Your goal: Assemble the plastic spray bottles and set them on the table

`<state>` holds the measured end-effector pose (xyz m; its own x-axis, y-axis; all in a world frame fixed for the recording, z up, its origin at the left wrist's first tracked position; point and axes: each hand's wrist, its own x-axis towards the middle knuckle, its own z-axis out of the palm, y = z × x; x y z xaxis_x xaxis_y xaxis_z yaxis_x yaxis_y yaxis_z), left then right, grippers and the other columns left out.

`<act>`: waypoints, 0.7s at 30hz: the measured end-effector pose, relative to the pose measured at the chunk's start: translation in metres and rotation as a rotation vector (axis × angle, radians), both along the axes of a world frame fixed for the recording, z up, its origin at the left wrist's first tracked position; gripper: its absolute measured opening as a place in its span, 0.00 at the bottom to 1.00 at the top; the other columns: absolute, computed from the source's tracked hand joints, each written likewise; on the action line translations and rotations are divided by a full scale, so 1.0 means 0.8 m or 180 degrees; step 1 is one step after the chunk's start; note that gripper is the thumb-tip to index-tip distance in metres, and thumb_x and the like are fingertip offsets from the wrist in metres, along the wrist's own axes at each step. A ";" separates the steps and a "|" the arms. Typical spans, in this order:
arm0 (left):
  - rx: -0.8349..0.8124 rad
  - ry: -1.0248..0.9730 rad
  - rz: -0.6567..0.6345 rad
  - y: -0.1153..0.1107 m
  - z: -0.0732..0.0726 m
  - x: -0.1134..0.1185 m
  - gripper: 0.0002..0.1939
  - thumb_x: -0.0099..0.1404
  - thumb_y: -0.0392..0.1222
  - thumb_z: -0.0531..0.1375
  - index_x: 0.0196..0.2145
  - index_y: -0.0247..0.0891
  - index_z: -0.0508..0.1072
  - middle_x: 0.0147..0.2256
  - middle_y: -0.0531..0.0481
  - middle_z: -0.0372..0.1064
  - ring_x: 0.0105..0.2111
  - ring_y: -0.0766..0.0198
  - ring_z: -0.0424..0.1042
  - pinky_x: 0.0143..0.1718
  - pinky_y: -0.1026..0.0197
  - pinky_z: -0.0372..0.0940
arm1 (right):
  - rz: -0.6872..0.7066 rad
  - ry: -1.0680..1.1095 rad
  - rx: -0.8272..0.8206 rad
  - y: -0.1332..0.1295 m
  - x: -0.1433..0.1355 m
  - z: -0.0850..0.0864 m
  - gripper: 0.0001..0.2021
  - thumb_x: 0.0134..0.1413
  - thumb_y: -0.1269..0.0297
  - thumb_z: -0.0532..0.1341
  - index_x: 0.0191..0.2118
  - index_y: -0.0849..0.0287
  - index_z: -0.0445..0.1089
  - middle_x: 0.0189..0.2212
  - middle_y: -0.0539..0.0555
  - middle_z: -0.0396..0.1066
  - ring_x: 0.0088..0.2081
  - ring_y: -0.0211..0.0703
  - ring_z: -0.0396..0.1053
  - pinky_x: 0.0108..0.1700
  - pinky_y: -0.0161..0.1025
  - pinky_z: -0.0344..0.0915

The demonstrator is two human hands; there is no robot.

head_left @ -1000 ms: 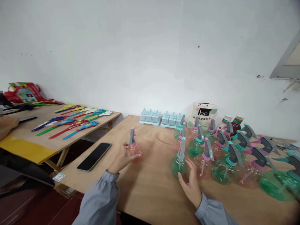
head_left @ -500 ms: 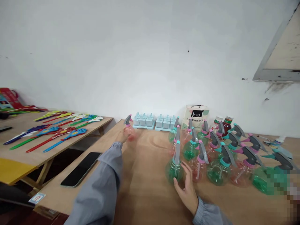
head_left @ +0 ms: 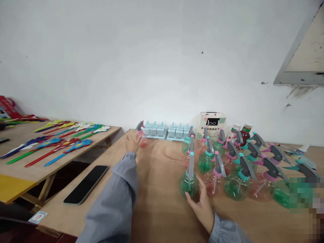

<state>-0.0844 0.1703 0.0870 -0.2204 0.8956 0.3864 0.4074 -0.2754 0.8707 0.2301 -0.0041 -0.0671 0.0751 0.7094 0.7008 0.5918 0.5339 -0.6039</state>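
Note:
At the back left of the near table stands a pink spray bottle (head_left: 143, 141) with a grey trigger head. My left hand (head_left: 132, 144) is just at its left side with fingers spread; whether a fingertip still touches it is hard to see. Cupped around the right side of a green spray bottle (head_left: 187, 185) is my right hand (head_left: 202, 206), thumb in front and fingers at its side. That bottle stands upright at the front left corner of a group of several pink and green spray bottles (head_left: 236, 185).
Light blue ice-pop moulds (head_left: 155, 131) line the wall beside a paper bag (head_left: 211, 126) and two bottles of dark red liquid (head_left: 246, 133). A black phone (head_left: 86, 185) lies left of my forearm. Colourful hand-shaped clappers (head_left: 63, 145) cover another table.
My left hand has opened and drawn slightly up beside the pink spray bottle, which stands a little further back and right. My right hand stays at the green bottle.

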 end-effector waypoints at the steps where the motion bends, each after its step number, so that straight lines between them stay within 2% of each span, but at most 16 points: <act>1: 0.0077 -0.0013 0.0179 -0.005 -0.010 0.004 0.27 0.71 0.48 0.55 0.62 0.31 0.58 0.65 0.32 0.55 0.67 0.40 0.50 0.62 0.43 0.57 | 0.0024 0.0018 -0.0029 0.000 -0.002 0.000 0.30 0.61 0.62 0.61 0.66 0.57 0.51 0.61 0.64 0.63 0.62 0.55 0.65 0.60 0.55 0.67; 3: 0.0337 0.0045 0.0291 -0.023 -0.035 0.020 0.29 0.68 0.50 0.58 0.62 0.33 0.59 0.67 0.31 0.50 0.70 0.43 0.43 0.67 0.44 0.49 | 0.0082 0.0039 -0.0065 0.000 -0.006 0.002 0.30 0.61 0.61 0.62 0.65 0.57 0.52 0.60 0.63 0.64 0.62 0.55 0.65 0.61 0.55 0.67; 4: 0.0551 0.0147 0.0114 -0.035 -0.047 0.030 0.30 0.66 0.53 0.59 0.60 0.34 0.61 0.67 0.32 0.52 0.70 0.43 0.46 0.68 0.44 0.47 | 0.0115 0.0050 -0.0074 0.000 -0.008 0.002 0.30 0.61 0.61 0.62 0.65 0.57 0.52 0.60 0.63 0.64 0.61 0.55 0.66 0.61 0.55 0.67; 6: 0.0805 0.0307 -0.0694 -0.065 -0.070 0.055 0.32 0.65 0.60 0.58 0.59 0.37 0.64 0.64 0.33 0.58 0.67 0.44 0.54 0.67 0.42 0.49 | 0.0199 0.0062 -0.0095 0.000 -0.011 0.003 0.30 0.60 0.60 0.63 0.64 0.57 0.54 0.59 0.63 0.65 0.61 0.55 0.66 0.62 0.55 0.66; 8: 0.0726 0.0272 -0.1527 -0.098 -0.086 0.082 0.37 0.65 0.65 0.55 0.63 0.39 0.61 0.65 0.34 0.57 0.67 0.43 0.55 0.65 0.41 0.53 | 0.0272 0.0078 -0.0122 0.000 -0.014 0.002 0.30 0.59 0.59 0.64 0.64 0.57 0.54 0.59 0.62 0.66 0.60 0.55 0.66 0.61 0.55 0.66; 10: 0.0569 0.0274 -0.2089 -0.129 -0.094 0.109 0.45 0.62 0.68 0.58 0.67 0.40 0.54 0.68 0.34 0.53 0.68 0.43 0.53 0.65 0.42 0.54 | 0.0348 0.0089 -0.0142 -0.001 -0.016 0.000 0.31 0.59 0.58 0.64 0.64 0.56 0.55 0.59 0.63 0.65 0.61 0.55 0.66 0.61 0.55 0.66; 11: 0.0511 0.0321 -0.2217 -0.142 -0.096 0.122 0.49 0.59 0.67 0.62 0.69 0.40 0.51 0.68 0.34 0.51 0.68 0.42 0.53 0.66 0.42 0.53 | 0.0408 0.0081 -0.0138 -0.002 -0.017 -0.001 0.31 0.59 0.58 0.65 0.64 0.56 0.55 0.59 0.63 0.65 0.60 0.55 0.66 0.61 0.55 0.66; 13: 0.0451 0.0444 -0.2182 -0.162 -0.096 0.145 0.53 0.55 0.63 0.67 0.69 0.40 0.51 0.67 0.34 0.54 0.66 0.42 0.56 0.66 0.42 0.53 | 0.0570 0.0033 -0.0100 -0.004 -0.018 -0.002 0.32 0.58 0.56 0.66 0.64 0.56 0.55 0.58 0.63 0.66 0.60 0.56 0.67 0.60 0.54 0.67; 16: 0.0368 0.0396 -0.1774 -0.173 -0.095 0.165 0.39 0.60 0.56 0.66 0.64 0.40 0.61 0.57 0.38 0.68 0.56 0.48 0.69 0.60 0.43 0.62 | 0.0845 -0.0138 -0.0071 -0.007 -0.015 0.002 0.32 0.58 0.55 0.65 0.65 0.55 0.56 0.58 0.63 0.66 0.60 0.56 0.67 0.59 0.53 0.68; 18: 0.0251 0.0200 -0.1652 -0.171 -0.094 0.166 0.32 0.63 0.53 0.63 0.61 0.40 0.66 0.52 0.40 0.73 0.50 0.52 0.73 0.57 0.46 0.66 | 0.0945 -0.0201 -0.0119 -0.007 -0.010 0.010 0.28 0.62 0.56 0.61 0.65 0.54 0.57 0.60 0.62 0.66 0.61 0.54 0.66 0.61 0.53 0.67; 21: 0.0044 -0.0227 -0.1771 -0.162 -0.091 0.155 0.33 0.60 0.50 0.65 0.61 0.40 0.67 0.54 0.41 0.72 0.49 0.54 0.73 0.56 0.48 0.66 | 0.0753 -0.0008 -0.0081 0.000 -0.005 0.029 0.23 0.67 0.60 0.56 0.64 0.52 0.57 0.62 0.60 0.64 0.64 0.51 0.62 0.64 0.54 0.62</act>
<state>0.0395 0.0406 0.0141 0.2580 0.8792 0.4005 0.1376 -0.4437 0.8855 0.2260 -0.0041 -0.0441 -0.0970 0.7245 0.6825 0.4534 0.6426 -0.6177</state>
